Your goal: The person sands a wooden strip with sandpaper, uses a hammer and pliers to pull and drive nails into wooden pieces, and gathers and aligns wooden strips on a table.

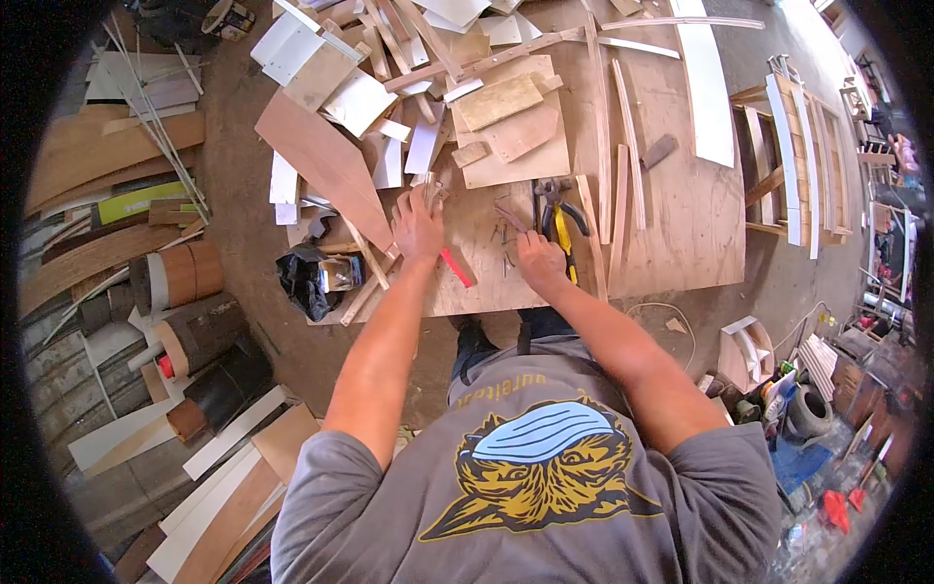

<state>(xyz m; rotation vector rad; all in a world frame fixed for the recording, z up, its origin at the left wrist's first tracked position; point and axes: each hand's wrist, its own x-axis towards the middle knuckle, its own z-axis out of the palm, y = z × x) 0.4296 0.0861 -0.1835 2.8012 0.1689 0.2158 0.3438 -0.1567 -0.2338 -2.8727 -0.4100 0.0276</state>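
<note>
Left hand (418, 226), right hand (542, 261) half-curled, grips unclear; yellow-handled pliers (563, 234) beside right, scrap wood (501, 101) crowding beyond.

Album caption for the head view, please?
At a cluttered worktable: left hand near wood scraps, right hand beside a yellow-handled tool.

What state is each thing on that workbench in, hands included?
Left hand: fingers at small wood strips, grip unclear.
Right hand: fingers curled near the table, grip unclear.
Yellow-and-black tool: lying down, handles spread.
Red strip: lying on the table.
Black bag: crumpled.
Brown panel: lying at an angle.
Long white board: lying flat.
Table: cluttered with wood offcuts.
</note>
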